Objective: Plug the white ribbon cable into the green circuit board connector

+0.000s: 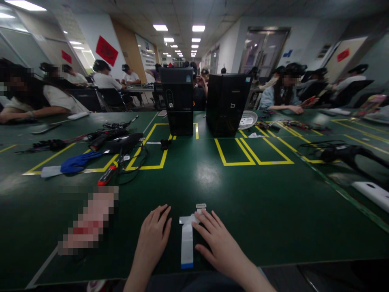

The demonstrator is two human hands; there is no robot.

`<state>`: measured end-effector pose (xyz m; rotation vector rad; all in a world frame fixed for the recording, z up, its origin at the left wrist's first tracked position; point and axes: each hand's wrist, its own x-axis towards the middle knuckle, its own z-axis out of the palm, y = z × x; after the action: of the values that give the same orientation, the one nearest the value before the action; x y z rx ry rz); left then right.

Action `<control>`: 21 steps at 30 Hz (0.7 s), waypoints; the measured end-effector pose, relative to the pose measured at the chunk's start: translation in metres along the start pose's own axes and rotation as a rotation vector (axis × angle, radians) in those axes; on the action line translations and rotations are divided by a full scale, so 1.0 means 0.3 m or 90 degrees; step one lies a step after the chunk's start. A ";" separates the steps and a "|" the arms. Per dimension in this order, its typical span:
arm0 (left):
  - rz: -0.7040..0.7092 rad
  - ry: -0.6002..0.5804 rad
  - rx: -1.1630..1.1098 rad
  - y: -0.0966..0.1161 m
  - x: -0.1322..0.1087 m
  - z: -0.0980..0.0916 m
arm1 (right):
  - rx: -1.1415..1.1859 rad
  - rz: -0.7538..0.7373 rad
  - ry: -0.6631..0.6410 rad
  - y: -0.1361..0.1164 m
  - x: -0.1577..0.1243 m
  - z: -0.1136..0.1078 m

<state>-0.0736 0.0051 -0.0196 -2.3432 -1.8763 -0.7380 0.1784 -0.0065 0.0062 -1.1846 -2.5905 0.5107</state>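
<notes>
A white flat ribbon cable [187,245] with a blue end strip lies folded on the green table, close to its front edge. At its far end sits a small metallic connector [201,206]. My right hand [214,235] rests with spread fingers, the fingertips touching or covering part of the cable near the fold. To the left of the cable, my left hand [154,227] lies on the table with its fingers stretched out and nothing in it. A gap separates the left hand from the cable.
Two black computer towers [180,101] [227,105] stand at the table's far side. A red-and-black screwdriver [107,175], a blue cloth-like item [79,161] and dark cables lie at left. A black headset-like device [349,153] and a white device [372,194] lie at right. People sit beyond.
</notes>
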 end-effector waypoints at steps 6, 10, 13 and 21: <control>0.004 0.000 0.003 -0.003 0.001 0.004 | -0.004 -0.018 -0.010 -0.015 0.006 -0.010; 0.000 -0.008 0.017 -0.007 0.000 0.007 | -0.069 -0.018 0.066 0.084 -0.013 -0.057; 0.000 -0.009 0.019 -0.011 0.000 0.010 | -0.183 0.165 0.237 0.298 -0.093 -0.148; 0.009 0.008 0.021 -0.025 0.002 0.024 | -0.320 0.784 0.341 0.854 -0.579 -0.412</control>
<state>-0.0780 0.0099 -0.0275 -2.3244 -1.8497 -0.7136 0.5081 0.0426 -0.0002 -2.5709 -1.3165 -0.3000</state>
